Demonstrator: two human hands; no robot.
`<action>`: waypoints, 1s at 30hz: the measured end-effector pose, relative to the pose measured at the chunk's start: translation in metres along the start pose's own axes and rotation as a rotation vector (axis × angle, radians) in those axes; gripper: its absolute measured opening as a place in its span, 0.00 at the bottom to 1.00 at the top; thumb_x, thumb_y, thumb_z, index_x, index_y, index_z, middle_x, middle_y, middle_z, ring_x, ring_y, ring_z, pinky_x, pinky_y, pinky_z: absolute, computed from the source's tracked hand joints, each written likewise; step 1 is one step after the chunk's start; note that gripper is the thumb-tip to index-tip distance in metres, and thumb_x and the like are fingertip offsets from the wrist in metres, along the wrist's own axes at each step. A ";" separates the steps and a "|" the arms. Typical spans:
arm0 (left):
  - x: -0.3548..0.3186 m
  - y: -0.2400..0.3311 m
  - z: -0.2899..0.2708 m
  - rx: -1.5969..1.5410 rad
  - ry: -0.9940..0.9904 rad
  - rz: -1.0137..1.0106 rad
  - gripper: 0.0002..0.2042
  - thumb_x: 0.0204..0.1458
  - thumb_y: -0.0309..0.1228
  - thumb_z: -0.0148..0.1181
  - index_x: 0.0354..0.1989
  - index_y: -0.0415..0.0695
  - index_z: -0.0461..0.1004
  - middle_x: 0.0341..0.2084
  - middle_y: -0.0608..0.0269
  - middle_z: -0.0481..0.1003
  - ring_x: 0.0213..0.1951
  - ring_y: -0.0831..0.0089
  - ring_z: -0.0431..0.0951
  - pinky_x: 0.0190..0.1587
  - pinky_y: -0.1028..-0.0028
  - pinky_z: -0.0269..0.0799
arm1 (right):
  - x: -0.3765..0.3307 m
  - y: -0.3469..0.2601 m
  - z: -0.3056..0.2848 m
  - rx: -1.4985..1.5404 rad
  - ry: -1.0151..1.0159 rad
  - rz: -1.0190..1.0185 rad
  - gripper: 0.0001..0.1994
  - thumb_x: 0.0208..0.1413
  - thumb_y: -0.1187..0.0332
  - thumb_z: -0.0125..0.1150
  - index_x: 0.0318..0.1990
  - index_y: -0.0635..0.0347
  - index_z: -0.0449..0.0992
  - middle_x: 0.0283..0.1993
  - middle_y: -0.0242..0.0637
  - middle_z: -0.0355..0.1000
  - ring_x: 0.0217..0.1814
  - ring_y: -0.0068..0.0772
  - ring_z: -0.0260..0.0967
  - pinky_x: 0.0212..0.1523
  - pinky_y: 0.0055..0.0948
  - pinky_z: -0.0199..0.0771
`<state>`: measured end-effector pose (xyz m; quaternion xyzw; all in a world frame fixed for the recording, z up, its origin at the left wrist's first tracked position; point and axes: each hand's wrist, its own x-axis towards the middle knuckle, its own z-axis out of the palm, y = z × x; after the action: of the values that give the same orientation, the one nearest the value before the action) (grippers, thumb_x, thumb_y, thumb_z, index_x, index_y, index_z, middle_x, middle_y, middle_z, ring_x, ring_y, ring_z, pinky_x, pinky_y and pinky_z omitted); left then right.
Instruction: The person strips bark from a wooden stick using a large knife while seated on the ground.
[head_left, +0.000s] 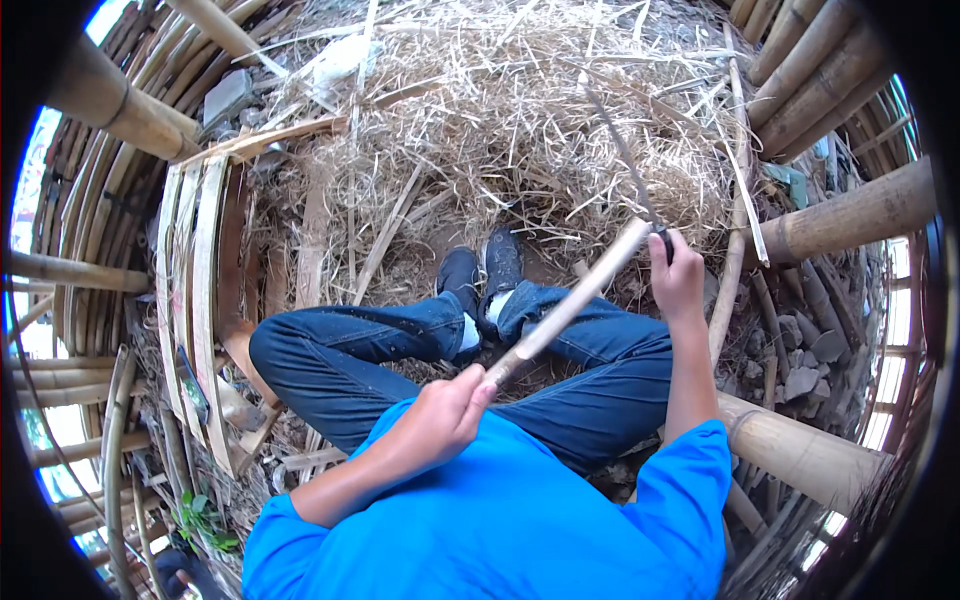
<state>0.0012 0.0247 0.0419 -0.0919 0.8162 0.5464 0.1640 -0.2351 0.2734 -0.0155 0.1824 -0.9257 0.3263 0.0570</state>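
Note:
My left hand is closed around the lower end of a pale, peeled wooden stick, which slants up to the right across my lap. A short darker stretch of the stick shows just beyond my fingers. Closed on the dark handle of a long knife, my right hand is beside the stick's far end. The knife's narrow dark blade points away from me and slightly left. Its base lies close to the stick's tip; whether they touch I cannot tell.
Shavings and straw cover the ground ahead of my crossed legs and dark shoes. A slatted wooden crate stands at left. Thick bamboo poles project from the right, with broken stones nearby. Bamboo walls rise around.

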 end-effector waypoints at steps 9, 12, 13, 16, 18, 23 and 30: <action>0.036 -0.009 -0.004 -0.190 -0.026 -0.038 0.15 0.67 0.36 0.40 0.31 0.40 0.63 0.18 0.72 0.61 0.23 0.82 0.60 0.25 0.75 0.59 | -0.091 -0.011 0.059 0.804 0.133 0.368 0.10 0.65 0.61 0.49 0.40 0.60 0.64 0.20 0.26 0.60 0.18 0.13 0.54 0.17 0.17 0.54; 0.042 -0.013 0.001 -0.175 -0.012 -0.018 0.15 0.67 0.37 0.40 0.30 0.41 0.64 0.18 0.72 0.61 0.23 0.83 0.60 0.25 0.77 0.58 | -0.128 -0.030 0.073 0.904 0.113 0.375 0.09 0.66 0.63 0.47 0.44 0.59 0.62 0.21 0.27 0.59 0.17 0.12 0.52 0.16 0.14 0.54; 0.046 -0.013 0.002 -0.166 -0.028 -0.014 0.15 0.67 0.37 0.40 0.30 0.41 0.64 0.18 0.72 0.61 0.23 0.83 0.60 0.25 0.77 0.58 | -0.137 -0.034 0.073 0.827 0.123 0.317 0.11 0.65 0.62 0.50 0.44 0.60 0.63 0.22 0.27 0.61 0.18 0.14 0.54 0.18 0.15 0.56; 0.051 -0.017 0.004 -0.152 -0.043 -0.067 0.15 0.67 0.37 0.41 0.30 0.41 0.64 0.18 0.73 0.60 0.22 0.83 0.59 0.24 0.77 0.57 | -0.136 -0.059 0.049 0.594 0.102 0.101 0.16 0.60 0.60 0.58 0.44 0.64 0.69 0.26 0.30 0.68 0.23 0.19 0.63 0.25 0.18 0.64; 0.053 -0.019 0.005 -0.118 -0.025 -0.052 0.15 0.67 0.37 0.42 0.30 0.41 0.64 0.17 0.73 0.60 0.22 0.83 0.59 0.24 0.78 0.57 | -0.127 -0.067 0.034 0.532 0.038 -0.034 0.17 0.54 0.63 0.66 0.45 0.63 0.73 0.32 0.43 0.75 0.29 0.40 0.76 0.30 0.31 0.74; 0.047 -0.006 0.007 -0.018 0.024 0.004 0.14 0.66 0.37 0.43 0.35 0.38 0.66 0.16 0.67 0.62 0.22 0.82 0.61 0.24 0.73 0.59 | -0.109 -0.063 0.027 0.381 -0.045 -0.217 0.17 0.54 0.61 0.66 0.43 0.64 0.74 0.34 0.46 0.76 0.32 0.49 0.76 0.31 0.36 0.76; 0.036 -0.007 -0.002 0.104 0.053 0.041 0.12 0.64 0.33 0.45 0.31 0.37 0.62 0.15 0.41 0.65 0.22 0.40 0.70 0.23 0.56 0.60 | -0.094 -0.052 0.020 0.300 0.025 -0.237 0.17 0.54 0.59 0.65 0.41 0.65 0.75 0.34 0.47 0.76 0.33 0.50 0.76 0.32 0.36 0.76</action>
<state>-0.0306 0.0211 0.0235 -0.0811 0.8492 0.5038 0.1356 -0.1284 0.2518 -0.0214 0.2926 -0.8379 0.4540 0.0786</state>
